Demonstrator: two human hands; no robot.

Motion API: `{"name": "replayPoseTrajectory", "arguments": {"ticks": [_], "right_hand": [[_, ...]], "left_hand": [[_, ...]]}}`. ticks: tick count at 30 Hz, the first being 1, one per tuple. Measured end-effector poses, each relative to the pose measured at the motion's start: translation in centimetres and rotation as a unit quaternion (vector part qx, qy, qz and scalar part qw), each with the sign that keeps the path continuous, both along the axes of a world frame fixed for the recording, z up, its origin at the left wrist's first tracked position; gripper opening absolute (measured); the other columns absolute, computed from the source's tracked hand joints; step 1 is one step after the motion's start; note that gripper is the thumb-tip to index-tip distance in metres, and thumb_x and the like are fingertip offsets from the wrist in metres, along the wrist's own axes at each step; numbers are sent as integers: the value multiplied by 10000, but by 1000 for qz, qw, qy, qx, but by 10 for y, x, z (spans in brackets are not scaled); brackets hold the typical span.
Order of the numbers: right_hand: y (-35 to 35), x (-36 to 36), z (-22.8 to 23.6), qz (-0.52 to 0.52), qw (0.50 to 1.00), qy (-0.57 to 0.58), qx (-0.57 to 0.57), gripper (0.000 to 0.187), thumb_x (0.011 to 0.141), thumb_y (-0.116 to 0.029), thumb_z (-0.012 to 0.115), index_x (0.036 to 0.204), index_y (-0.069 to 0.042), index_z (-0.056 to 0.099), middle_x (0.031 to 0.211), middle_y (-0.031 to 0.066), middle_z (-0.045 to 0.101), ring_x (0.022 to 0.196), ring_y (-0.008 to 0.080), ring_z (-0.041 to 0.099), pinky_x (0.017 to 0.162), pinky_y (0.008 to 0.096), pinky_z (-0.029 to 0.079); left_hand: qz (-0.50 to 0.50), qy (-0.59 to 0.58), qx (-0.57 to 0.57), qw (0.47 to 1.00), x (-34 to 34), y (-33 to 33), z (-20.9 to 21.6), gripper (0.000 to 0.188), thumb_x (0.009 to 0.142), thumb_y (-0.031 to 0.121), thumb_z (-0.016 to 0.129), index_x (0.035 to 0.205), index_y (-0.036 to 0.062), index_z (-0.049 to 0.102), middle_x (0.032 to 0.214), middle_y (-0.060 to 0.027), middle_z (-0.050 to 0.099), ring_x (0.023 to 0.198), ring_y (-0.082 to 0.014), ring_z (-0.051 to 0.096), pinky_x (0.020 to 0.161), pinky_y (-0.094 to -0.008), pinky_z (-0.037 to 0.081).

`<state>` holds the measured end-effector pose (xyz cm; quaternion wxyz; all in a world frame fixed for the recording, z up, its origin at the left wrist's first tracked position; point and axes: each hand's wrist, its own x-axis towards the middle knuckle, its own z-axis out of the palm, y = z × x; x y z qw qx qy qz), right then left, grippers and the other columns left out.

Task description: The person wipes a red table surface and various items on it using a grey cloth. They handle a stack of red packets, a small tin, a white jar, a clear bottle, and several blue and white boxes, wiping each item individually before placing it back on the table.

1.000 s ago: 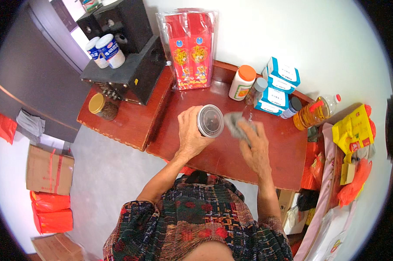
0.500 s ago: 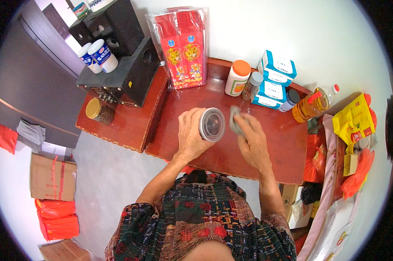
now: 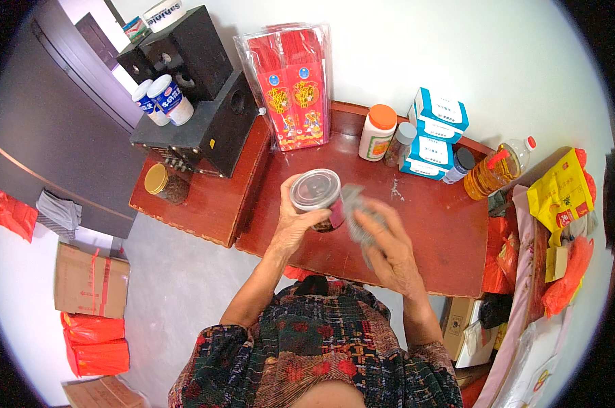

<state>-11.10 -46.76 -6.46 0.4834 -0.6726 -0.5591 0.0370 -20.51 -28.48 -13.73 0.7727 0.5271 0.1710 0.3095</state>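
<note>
My left hand (image 3: 295,216) is wrapped round a clear plastic jar (image 3: 317,190) with a translucent round lid, held up above the red wooden table (image 3: 416,238). Dark contents and a reddish label show low on the jar's side. In my right hand (image 3: 387,248) is a grey cloth (image 3: 356,216), pinched under the fingers close to the jar's right side. Motion smears the cloth and fingers, so whether it touches the jar is hard to make out.
Along the table's back stand an orange-capped white bottle (image 3: 377,133), a grey-lidded jar (image 3: 400,144), blue-and-white boxes (image 3: 427,155) and an oil bottle (image 3: 496,170). Packaged red items (image 3: 297,95) lean on the wall. Black speakers (image 3: 198,129) and a gold-lidded jar (image 3: 166,183) are left.
My left hand has tilted the jar more upright and shifted it slightly left, so its side shows. The cloth in my right hand has moved down and left beside it. The view has shifted slightly.
</note>
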Motion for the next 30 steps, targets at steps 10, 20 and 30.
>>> {"name": "replayPoseTrajectory", "arguments": {"ticks": [10,20,30], "right_hand": [[47,0,-15,-93,992,-3,88,454,743,-30,565,1194,-78,582,1233,187,503,1075,348,503,938,402,401],[61,25,-21,-51,937,338,72,367,807,-42,501,1162,9,580,1198,197,533,1088,242,534,899,338,429],[56,-12,-17,-72,977,-145,139,405,704,-42,593,1103,-92,642,1248,153,513,1018,320,509,896,402,418]], "left_hand": [[-58,-118,-118,984,8,-21,2,737,745,251,754,1349,82,367,1277,-74,509,1205,-224,482,1049,-416,389],[-122,-144,-204,961,4,-12,12,852,683,266,792,1370,67,329,1306,-111,498,1188,-223,514,1004,-387,441],[-93,-165,-210,959,10,1,4,667,785,378,685,1312,120,366,1304,-133,482,1160,-267,526,963,-434,477]]}}
